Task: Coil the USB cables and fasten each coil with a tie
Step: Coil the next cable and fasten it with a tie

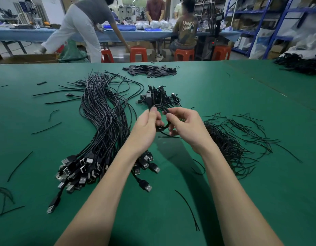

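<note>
I hold a small black coil [162, 121] of USB cable above the green table [224, 103], mid-scene: my left hand [146, 128] pinches its far-left edge between thumb and fingertips, my right hand [185, 126] curls its fingers round the right side. Just beyond lies a heap of finished coils [160, 97]. A thick bundle of loose cables [104, 125] runs along the left, plugs toward me. A tangle of thin black ties [231, 142] sits right; a pile of small black pieces [150, 70] lies far.
</note>
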### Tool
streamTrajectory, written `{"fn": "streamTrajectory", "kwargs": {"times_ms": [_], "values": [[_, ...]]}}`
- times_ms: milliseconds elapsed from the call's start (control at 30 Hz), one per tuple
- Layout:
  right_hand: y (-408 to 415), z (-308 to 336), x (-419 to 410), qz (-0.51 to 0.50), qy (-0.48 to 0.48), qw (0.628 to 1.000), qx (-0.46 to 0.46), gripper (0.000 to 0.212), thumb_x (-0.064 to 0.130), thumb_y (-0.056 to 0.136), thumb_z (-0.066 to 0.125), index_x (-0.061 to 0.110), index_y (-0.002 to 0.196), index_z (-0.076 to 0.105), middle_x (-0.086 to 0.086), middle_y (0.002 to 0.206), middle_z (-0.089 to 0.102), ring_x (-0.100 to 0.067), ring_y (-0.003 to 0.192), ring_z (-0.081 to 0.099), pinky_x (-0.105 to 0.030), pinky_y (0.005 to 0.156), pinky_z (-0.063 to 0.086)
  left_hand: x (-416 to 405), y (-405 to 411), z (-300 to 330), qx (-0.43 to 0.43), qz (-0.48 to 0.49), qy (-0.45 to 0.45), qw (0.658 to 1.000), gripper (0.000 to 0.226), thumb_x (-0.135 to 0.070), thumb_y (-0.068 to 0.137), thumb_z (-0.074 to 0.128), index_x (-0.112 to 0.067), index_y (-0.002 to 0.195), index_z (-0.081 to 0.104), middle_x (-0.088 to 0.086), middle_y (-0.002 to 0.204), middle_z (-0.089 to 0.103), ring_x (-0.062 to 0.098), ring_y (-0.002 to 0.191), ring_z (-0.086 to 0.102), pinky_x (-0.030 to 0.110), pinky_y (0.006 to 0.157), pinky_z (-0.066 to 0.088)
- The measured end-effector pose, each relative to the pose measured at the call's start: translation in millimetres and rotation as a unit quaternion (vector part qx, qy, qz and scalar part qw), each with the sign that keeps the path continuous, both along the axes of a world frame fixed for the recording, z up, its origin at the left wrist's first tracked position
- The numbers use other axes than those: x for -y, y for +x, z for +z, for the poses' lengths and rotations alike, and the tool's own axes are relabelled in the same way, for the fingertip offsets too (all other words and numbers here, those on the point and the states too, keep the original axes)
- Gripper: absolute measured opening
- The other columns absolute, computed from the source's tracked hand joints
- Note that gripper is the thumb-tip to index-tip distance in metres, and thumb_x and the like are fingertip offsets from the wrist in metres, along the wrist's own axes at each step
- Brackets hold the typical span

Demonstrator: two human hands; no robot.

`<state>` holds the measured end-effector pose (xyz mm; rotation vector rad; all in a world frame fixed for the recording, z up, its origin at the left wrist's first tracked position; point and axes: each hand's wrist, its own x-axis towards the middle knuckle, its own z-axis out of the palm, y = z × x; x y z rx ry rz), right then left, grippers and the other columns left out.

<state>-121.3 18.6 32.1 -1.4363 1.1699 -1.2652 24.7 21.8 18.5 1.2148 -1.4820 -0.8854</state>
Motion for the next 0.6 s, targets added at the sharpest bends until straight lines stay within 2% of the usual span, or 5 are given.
{"fn": "streamTrajectory", "kwargs": {"times_ms": [100, 200, 400, 500, 600], "values": [[1, -1, 1, -0.002, -0.012, 1.000, 0.013, 0.012, 0.007, 0.099, 0.063, 0.015, 0.104, 0.071, -0.003, 0.078, 0.067, -0.009, 0.053, 0.058, -0.023, 0.055, 0.053, -2, -4, -3, 0.048, 0.007, -0.022, 0.999, 0.031, -0.031, 0.109, 0.033, -0.023, 0.104, 0.062, -0.010, 0.098, 0.069, -0.001, 0.093, 0.064, 0.007, 0.079, 0.044], [4, -3, 3, -0.021, -0.014, 0.999, 0.026, 0.017, 0.007, 0.100, 0.061, 0.008, 0.114, 0.072, -0.003, 0.086, 0.071, -0.008, 0.054, 0.062, -0.024, 0.059, 0.056, -3, -10, -4, -0.045, -0.059, 0.001, 0.997, 0.029, -0.025, 0.110, 0.034, -0.026, 0.112, 0.063, -0.013, 0.097, 0.070, 0.002, 0.090, 0.065, 0.026, 0.092, 0.052], [4, -2, 2, -0.057, -0.030, 0.998, -0.020, 0.012, 0.015, 0.094, 0.071, 0.017, 0.103, 0.078, 0.004, 0.074, 0.075, -0.009, 0.056, 0.066, -0.025, 0.064, 0.057, -2, -15, -8, 0.008, -0.056, -0.004, 0.998, 0.027, -0.023, 0.107, 0.032, -0.030, 0.102, 0.058, -0.010, 0.087, 0.065, 0.006, 0.083, 0.063, 0.041, 0.082, 0.057], [2, 2, 1, -0.061, -0.036, 0.993, -0.093, 0.005, 0.028, 0.091, 0.074, 0.031, 0.092, 0.078, 0.018, 0.068, 0.071, -0.001, 0.056, 0.062, -0.020, 0.064, 0.050, -1, -14, -9, 0.051, -0.034, 0.017, 0.998, 0.028, -0.026, 0.108, 0.030, -0.020, 0.099, 0.056, -0.004, 0.085, 0.062, 0.012, 0.074, 0.057, 0.035, 0.070, 0.046], [-1, 7, -1, -0.017, -0.016, 0.997, -0.074, 0.027, 0.037, 0.087, 0.077, 0.029, 0.113, 0.077, 0.014, 0.084, 0.075, -0.003, 0.064, 0.060, -0.025, 0.069, 0.049, -2, -14, -6, 0.112, -0.043, 0.032, 0.992, 0.027, -0.022, 0.106, 0.028, -0.020, 0.095, 0.053, -0.004, 0.084, 0.059, 0.015, 0.072, 0.054, 0.028, 0.064, 0.043]]}}
